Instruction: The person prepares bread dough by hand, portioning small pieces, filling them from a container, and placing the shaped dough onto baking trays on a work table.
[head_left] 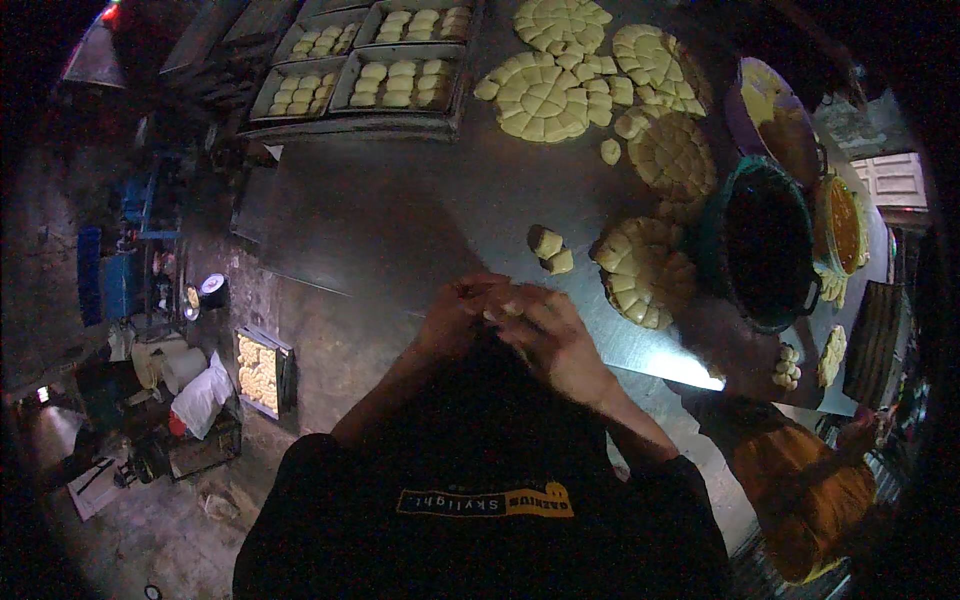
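Note:
My left hand (462,312) and my right hand (545,335) meet in front of my chest at the near edge of the metal table (400,210). Their fingers are curled in and pressed together; whatever lies between them is hidden. Just beyond my right hand sit two small pieces of dough (552,250). To their right rests a round of dough cut into wedges (645,272). Farther back lie more scored dough rounds (540,97), some with pieces pulled loose.
Baking pans (400,85) with rows of dough pieces stand at the far left. On the right are a dark teal-rimmed tub (765,240), a purple basin (775,105) and a yellow-orange bowl (840,225). A person in orange (800,490) is at the lower right. A tray of dough (260,372) lies lower left.

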